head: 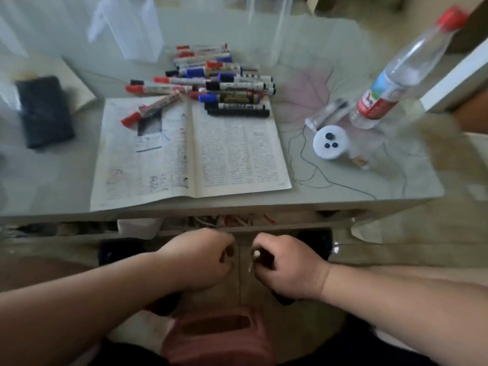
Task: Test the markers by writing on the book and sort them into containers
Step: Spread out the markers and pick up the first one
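Note:
An open book (232,154) lies on the glass table, its left page scribbled with ink. A pile of red, blue and black markers (224,80) sits just behind it, and one red marker (150,109) lies on the left page. Two clear containers (137,30) (266,22) stand at the back. Both hands are below the table's front edge, close together. My right hand (287,268) grips a dark marker (256,253) whose white tip pokes out toward the left. My left hand (203,260) is curled round a small dark thing, apparently the marker cap (227,253), mostly hidden.
A black wallet-like case (45,112) lies at the left. At the right stand a clear bottle with a red cap (396,75), a white round lid (330,143) and a small clear tube (327,114). A pink stool (219,336) is below my arms.

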`<state>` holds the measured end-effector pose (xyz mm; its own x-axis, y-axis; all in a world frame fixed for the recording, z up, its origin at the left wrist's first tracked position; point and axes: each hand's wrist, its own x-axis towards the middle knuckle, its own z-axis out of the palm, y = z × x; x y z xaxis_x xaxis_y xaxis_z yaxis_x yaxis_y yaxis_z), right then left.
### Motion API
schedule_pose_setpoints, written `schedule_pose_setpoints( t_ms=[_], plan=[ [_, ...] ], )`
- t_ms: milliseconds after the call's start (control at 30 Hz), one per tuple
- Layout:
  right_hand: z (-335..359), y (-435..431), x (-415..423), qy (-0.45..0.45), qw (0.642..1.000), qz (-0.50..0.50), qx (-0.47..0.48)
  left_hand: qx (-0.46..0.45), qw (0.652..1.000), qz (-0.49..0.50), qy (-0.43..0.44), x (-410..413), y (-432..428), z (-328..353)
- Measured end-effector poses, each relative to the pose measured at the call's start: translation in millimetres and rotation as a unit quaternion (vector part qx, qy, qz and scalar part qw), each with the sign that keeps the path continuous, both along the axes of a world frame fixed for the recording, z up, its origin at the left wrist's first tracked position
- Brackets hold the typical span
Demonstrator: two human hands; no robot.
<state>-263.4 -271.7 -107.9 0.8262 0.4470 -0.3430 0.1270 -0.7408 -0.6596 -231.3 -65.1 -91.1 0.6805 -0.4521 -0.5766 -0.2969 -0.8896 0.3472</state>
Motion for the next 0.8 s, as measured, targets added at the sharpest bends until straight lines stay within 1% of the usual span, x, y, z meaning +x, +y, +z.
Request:
schedule_pose_setpoints(
  t_ms=[67, 133, 233, 300, 400, 433, 500, 600, 667, 733, 800],
  plan=[
    [36.6, 5.0, -4.4, 0.0, 0.996, -0.05, 0.068, -0.026, 0.999, 0.016, -0.022, 3.8, 9.0, 36.5],
    [67.1, 7.8, 1.3, 0.024, 0.986, -0.107, 0.125, -0.04, 0.998, 0.025, -0.04, 11.4, 20.2, 72.9],
    [105.3, 15.5, 26.3, 0.056, 0.957, -0.188, 0.211, -0.071, 0.994, 0.051, -0.063, 28.0, 33.7, 118.2],
    [125.2, 27.1, 49.7, 0.097, 0.917, -0.234, 0.31, -0.098, 0.989, 0.079, -0.08, 44.0, 40.2, 135.2],
    [143.4, 44.9, 87.1, 0.184, 0.837, -0.261, 0.444, -0.15, 0.976, 0.134, -0.088, 77.8, 47.9, 139.6],
    [145.2, 49.0, 99.0, 0.206, 0.818, -0.259, 0.47, -0.158, 0.972, 0.149, -0.084, 90.2, 51.2, 136.5],
    [142.2, 53.4, 122.4, 0.229, 0.795, -0.264, 0.495, -0.149, 0.971, 0.17, -0.078, 114.3, 59.7, 125.2],
    [129.6, 55.3, 158.2, 0.255, 0.779, -0.28, 0.5, -0.071, 0.981, 0.146, -0.109, 148.6, 72.2, 98.5],
    [118.3, 53.7, 182.3, 0.264, 0.775, -0.293, 0.494, -0.04, 0.984, 0.128, -0.119, 168.5, 75.6, 79.3],
    [106.8, 54.2, 204.4, 0.257, 0.787, -0.297, 0.477, -0.029, 0.987, 0.11, -0.109, 182.3, 75.0, 64.5],
    [96.2, 55.4, 222.4, 0.225, 0.822, -0.295, 0.432, -0.004, 0.993, 0.063, -0.096, 192.7, 71.8, 51.7]
  ],
)
